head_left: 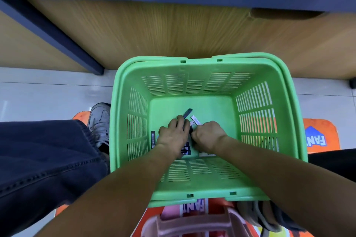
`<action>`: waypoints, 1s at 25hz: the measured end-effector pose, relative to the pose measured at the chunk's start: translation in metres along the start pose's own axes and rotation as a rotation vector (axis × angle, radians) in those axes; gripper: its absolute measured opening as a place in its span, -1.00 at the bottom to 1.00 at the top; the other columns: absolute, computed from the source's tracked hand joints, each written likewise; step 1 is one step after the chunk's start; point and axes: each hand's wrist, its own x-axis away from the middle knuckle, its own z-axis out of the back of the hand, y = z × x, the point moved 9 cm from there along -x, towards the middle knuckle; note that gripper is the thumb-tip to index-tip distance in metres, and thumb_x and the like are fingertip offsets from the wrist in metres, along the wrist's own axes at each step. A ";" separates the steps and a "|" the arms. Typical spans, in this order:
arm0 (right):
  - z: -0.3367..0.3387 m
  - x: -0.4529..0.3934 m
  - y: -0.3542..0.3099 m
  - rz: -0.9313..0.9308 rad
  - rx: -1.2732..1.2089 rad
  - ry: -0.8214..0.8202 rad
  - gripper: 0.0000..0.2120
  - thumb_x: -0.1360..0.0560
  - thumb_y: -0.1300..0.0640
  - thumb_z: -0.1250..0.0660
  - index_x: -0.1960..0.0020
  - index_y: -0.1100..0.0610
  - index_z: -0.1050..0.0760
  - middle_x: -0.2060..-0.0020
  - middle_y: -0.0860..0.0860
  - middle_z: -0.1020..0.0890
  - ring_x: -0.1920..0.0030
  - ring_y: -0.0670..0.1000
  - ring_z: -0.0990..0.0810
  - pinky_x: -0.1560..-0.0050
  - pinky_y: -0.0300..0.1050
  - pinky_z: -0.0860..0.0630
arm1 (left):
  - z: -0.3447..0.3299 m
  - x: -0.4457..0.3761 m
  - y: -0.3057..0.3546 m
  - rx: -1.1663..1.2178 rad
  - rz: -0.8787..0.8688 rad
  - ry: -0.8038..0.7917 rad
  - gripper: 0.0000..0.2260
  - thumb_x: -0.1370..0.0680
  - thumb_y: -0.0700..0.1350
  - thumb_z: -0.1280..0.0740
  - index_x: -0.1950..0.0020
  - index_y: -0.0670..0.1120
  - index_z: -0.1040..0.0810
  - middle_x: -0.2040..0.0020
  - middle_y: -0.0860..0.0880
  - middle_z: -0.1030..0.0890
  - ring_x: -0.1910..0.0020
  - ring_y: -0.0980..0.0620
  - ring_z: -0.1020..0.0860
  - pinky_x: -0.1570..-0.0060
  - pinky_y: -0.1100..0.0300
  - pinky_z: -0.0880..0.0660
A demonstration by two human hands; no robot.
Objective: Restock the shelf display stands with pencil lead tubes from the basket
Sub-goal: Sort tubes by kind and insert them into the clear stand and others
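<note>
1. Two bare hands reached down into a green basket (208, 67) at the centre of the frame; both forearms entered from the lower edge.
2. Left hand (174, 136) lay knuckles-up on the basket floor, fingers curled over a dark tube (187, 112) whose end stuck out toward the upper right of the fingers; it appeared to grip that tube.
3. Right hand (207, 135) sat just beside the left, touching or nearly so, fingers curled downward over the pile; whether it pinched anything I could not tell.
4. Lead tubes lay loose on the basket floor around and under the hands: a pale one (195, 120) just above the right hand, a dark one (153, 139) upright in the frame left of the left hand, and some with black-and-white labels (186, 149) between the wrists.
5. Wooden shelving (154, 31) with a blue edge filled the upper frame; pale floor tiles (48, 94) showed at mid left.
6. Dark trouser leg (44, 156) and a grey shoe (100, 119) lay left of the basket; orange mat (323, 136) showed at right; a pink stool (192, 223) sat at the lower edge.
</note>
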 end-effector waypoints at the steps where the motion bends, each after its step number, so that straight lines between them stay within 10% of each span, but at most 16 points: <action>1: 0.005 -0.001 0.013 -0.035 -0.040 0.014 -0.75 -0.66 -0.08 -0.16 -0.01 0.06 -0.48 0.01 0.02 -0.65 0.09 0.10 -0.65 0.20 -0.13 -0.43 | 0.008 -0.003 -0.002 0.005 0.005 0.043 -0.06 -0.38 0.05 -0.56 -0.54 -0.15 -0.04 -0.43 -0.20 -0.17 -0.29 -0.18 -0.35 0.08 -0.04 -0.56; 6: -0.006 0.015 0.023 0.092 -0.063 -0.149 -0.66 -0.60 -0.24 -0.22 0.03 0.05 -0.45 0.09 0.06 -0.57 0.18 0.11 -0.52 0.18 -0.10 -0.39 | 0.028 -0.007 -0.018 0.078 0.017 0.030 -0.03 -0.42 0.03 -0.55 -0.58 -0.13 0.04 -0.41 -0.23 -0.22 -0.26 -0.19 -0.40 -0.01 -0.04 -0.55; 14: -0.022 0.021 0.000 0.193 0.196 -0.080 -0.78 -0.66 0.12 -0.16 -0.14 0.01 -0.58 -0.02 -0.02 -0.63 0.05 0.07 -0.60 0.18 -0.10 -0.42 | -0.004 0.028 -0.032 -0.236 0.090 -0.219 -0.49 -0.54 -0.20 -0.39 -0.40 -0.27 -0.24 -0.18 -0.22 -0.38 -0.11 -0.13 -0.47 0.01 0.03 -0.58; 25: -0.015 0.018 0.084 -0.410 -0.468 0.059 -0.74 -0.64 -0.01 -0.20 -0.19 0.15 -0.47 -0.05 0.12 -0.61 0.08 0.13 -0.56 0.14 -0.09 -0.41 | 0.013 -0.002 -0.026 -0.018 0.058 -0.030 -0.34 -0.43 -0.39 -0.39 -0.45 -0.25 -0.16 -0.37 -0.31 -0.28 -0.24 -0.28 -0.44 -0.02 -0.08 -0.61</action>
